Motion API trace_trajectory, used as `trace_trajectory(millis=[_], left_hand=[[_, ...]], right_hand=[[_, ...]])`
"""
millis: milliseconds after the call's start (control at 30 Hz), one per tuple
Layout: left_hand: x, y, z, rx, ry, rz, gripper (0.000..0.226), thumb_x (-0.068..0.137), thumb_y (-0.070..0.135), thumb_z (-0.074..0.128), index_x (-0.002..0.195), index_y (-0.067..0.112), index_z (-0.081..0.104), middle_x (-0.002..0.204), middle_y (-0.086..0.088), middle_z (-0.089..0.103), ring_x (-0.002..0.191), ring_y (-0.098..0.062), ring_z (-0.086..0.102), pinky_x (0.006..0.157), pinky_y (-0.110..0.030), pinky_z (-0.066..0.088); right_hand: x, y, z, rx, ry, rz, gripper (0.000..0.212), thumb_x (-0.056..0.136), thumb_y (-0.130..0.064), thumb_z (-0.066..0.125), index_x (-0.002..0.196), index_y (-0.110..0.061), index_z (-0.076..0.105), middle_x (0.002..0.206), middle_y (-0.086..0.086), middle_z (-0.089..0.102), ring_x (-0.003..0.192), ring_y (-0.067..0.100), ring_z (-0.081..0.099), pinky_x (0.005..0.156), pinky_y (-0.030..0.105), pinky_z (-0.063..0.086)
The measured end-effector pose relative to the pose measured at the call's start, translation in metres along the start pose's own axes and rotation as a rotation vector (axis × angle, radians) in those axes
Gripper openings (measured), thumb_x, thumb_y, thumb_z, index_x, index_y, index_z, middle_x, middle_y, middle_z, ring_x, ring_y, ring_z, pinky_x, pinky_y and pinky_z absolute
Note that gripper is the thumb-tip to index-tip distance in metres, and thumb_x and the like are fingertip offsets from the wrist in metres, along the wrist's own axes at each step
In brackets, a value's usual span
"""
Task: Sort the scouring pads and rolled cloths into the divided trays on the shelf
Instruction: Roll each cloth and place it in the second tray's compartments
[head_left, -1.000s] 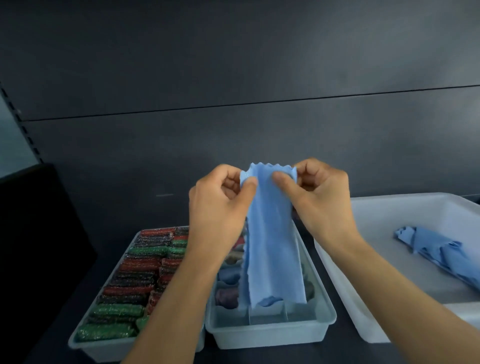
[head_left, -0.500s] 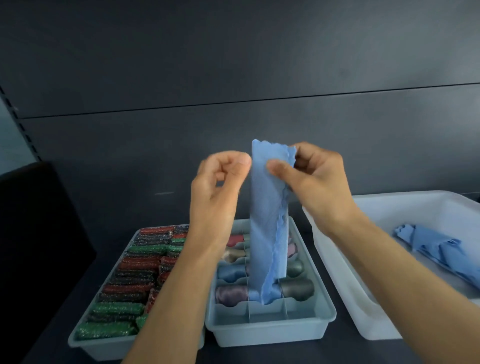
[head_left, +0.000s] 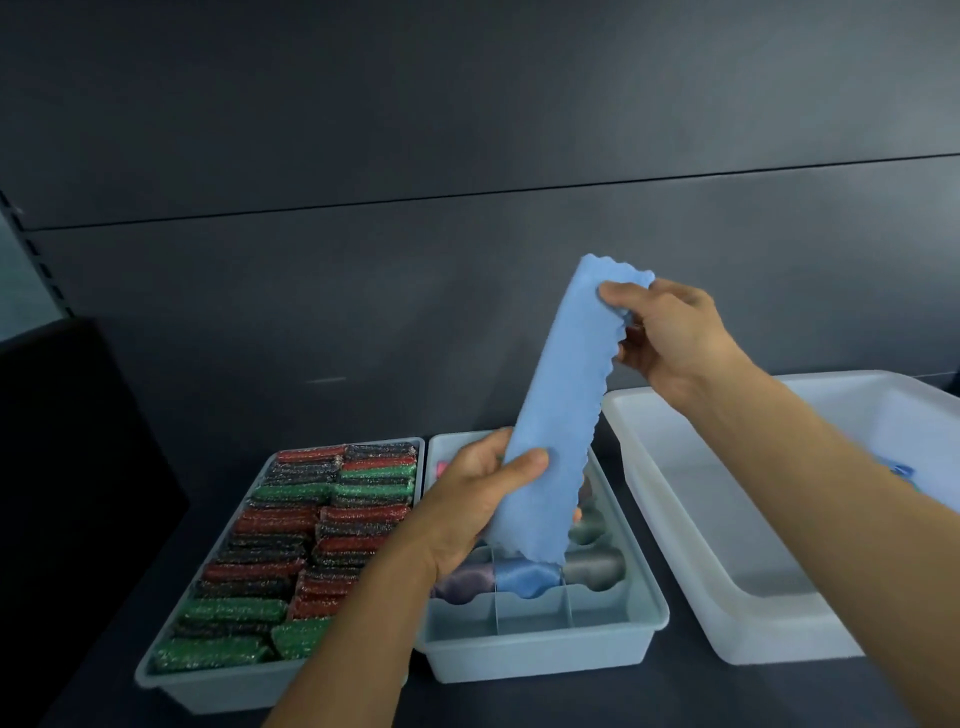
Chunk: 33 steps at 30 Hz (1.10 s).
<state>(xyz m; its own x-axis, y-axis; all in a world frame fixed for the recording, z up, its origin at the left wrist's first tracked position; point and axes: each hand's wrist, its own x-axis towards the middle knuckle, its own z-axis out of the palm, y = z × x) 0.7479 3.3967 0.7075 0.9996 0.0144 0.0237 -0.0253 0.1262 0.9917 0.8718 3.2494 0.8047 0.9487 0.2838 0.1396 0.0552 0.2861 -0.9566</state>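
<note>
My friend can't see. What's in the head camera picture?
Two hands hold a folded blue cloth above the divided tray of rolled cloths: right hand pinching the top, left hand gripping the bottom. Scouring pads fill a second tray.

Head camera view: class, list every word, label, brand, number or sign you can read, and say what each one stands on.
No readable text anywhere in this view.
The blue cloth, gripped by the left hand and right hand, is plain.
The scouring pads, divided tray, white bin and back panel show no labels or print.
</note>
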Motion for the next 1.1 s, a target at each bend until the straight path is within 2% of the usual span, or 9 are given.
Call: trace_trajectory(millis=[167, 267, 367, 500, 667, 867, 967, 1033, 1100], left_hand=[[-0.003, -0.006, -0.018, 0.188, 0.103, -0.074, 0.024, 0.088, 0.028, 0.066, 0.101, 0.010, 0.073, 0.097, -0.022, 0.071, 0.090, -0.037, 0.068, 0.089, -0.055, 0.050], [-0.007, -0.005, -0.029, 0.185, 0.127, -0.160, 0.023, 0.082, 0.031, 0.069, 0.093, 0.011, 0.075, 0.086, -0.019, 0.069, 0.081, -0.031, 0.064, 0.069, -0.037, 0.051], [-0.009, -0.003, -0.038, 0.119, 0.160, -0.220, 0.033, 0.089, 0.023, 0.062, 0.107, -0.004, 0.068, 0.096, -0.028, 0.066, 0.079, -0.034, 0.066, 0.056, -0.031, 0.058], [-0.008, 0.006, -0.037, 0.141, 0.234, -0.241, 0.027, 0.093, 0.021, 0.061, 0.105, -0.002, 0.069, 0.094, -0.027, 0.066, 0.075, -0.034, 0.066, 0.050, -0.030, 0.056], [-0.002, 0.024, -0.021, 0.061, 0.213, -0.231, 0.032, 0.097, 0.019, 0.055, 0.110, -0.008, 0.062, 0.096, -0.033, 0.066, 0.063, -0.030, 0.069, 0.043, -0.027, 0.055], [0.003, 0.025, -0.018, -0.082, 0.206, -0.228, 0.030, 0.099, 0.021, 0.044, 0.095, 0.006, 0.070, 0.083, -0.015, 0.073, 0.068, -0.023, 0.070, 0.051, -0.026, 0.057], [0.004, 0.024, -0.020, -0.187, 0.231, -0.242, 0.036, 0.098, 0.019, 0.037, 0.094, 0.004, 0.070, 0.085, -0.015, 0.073, 0.070, -0.021, 0.071, 0.060, -0.030, 0.061], [0.003, 0.026, -0.020, -0.245, 0.218, -0.245, 0.043, 0.101, 0.029, 0.034, 0.101, 0.003, 0.069, 0.092, -0.017, 0.074, 0.077, -0.024, 0.072, 0.068, -0.035, 0.061], [0.003, 0.026, -0.020, -0.218, 0.220, -0.245, 0.055, 0.102, 0.043, 0.030, 0.105, 0.003, 0.069, 0.098, -0.018, 0.074, 0.084, -0.026, 0.072, 0.077, -0.038, 0.059]], right_hand=[[0.007, 0.020, -0.019, -0.035, 0.141, 0.067, 0.010, 0.084, -0.008, 0.067, 0.080, -0.012, 0.060, 0.069, 0.004, 0.064, 0.052, 0.017, 0.061, 0.056, 0.029, 0.051], [0.009, 0.029, -0.031, -0.069, 0.171, 0.108, 0.008, 0.085, -0.011, 0.068, 0.083, -0.012, 0.061, 0.070, 0.002, 0.064, 0.049, 0.013, 0.061, 0.054, 0.026, 0.050], [0.008, 0.039, -0.037, -0.073, 0.175, 0.117, 0.005, 0.087, -0.010, 0.066, 0.085, -0.011, 0.061, 0.081, 0.007, 0.066, 0.060, 0.017, 0.064, 0.059, 0.028, 0.055], [-0.009, 0.045, -0.023, -0.130, 0.116, -0.098, 0.016, 0.088, -0.005, 0.063, 0.075, -0.011, 0.055, 0.069, 0.001, 0.065, 0.059, 0.014, 0.063, 0.062, 0.029, 0.055], [-0.044, 0.054, 0.007, -0.417, -0.154, -0.368, 0.017, 0.085, -0.008, 0.071, 0.077, -0.017, 0.058, 0.065, 0.000, 0.065, 0.058, 0.007, 0.058, 0.057, 0.023, 0.049], [-0.063, 0.074, 0.010, -0.581, -0.415, -0.389, 0.011, 0.081, -0.023, 0.074, 0.079, -0.024, 0.064, 0.073, -0.008, 0.068, 0.061, 0.005, 0.061, 0.056, 0.018, 0.045], [-0.062, 0.078, 0.005, -0.761, -0.523, -0.442, 0.037, 0.064, -0.042, 0.083, 0.091, -0.028, 0.062, 0.100, -0.012, 0.069, 0.087, 0.005, 0.064, 0.075, 0.022, 0.050], [-0.059, 0.083, 0.003, -0.947, -0.553, -0.586, 0.044, 0.066, -0.038, 0.083, 0.101, -0.031, 0.058, 0.115, -0.016, 0.065, 0.102, 0.002, 0.060, 0.082, 0.023, 0.050], [-0.056, 0.088, 0.004, -0.896, -0.453, -0.684, 0.028, 0.076, -0.020, 0.071, 0.098, -0.030, 0.057, 0.106, -0.011, 0.068, 0.094, 0.005, 0.063, 0.078, 0.025, 0.052]])
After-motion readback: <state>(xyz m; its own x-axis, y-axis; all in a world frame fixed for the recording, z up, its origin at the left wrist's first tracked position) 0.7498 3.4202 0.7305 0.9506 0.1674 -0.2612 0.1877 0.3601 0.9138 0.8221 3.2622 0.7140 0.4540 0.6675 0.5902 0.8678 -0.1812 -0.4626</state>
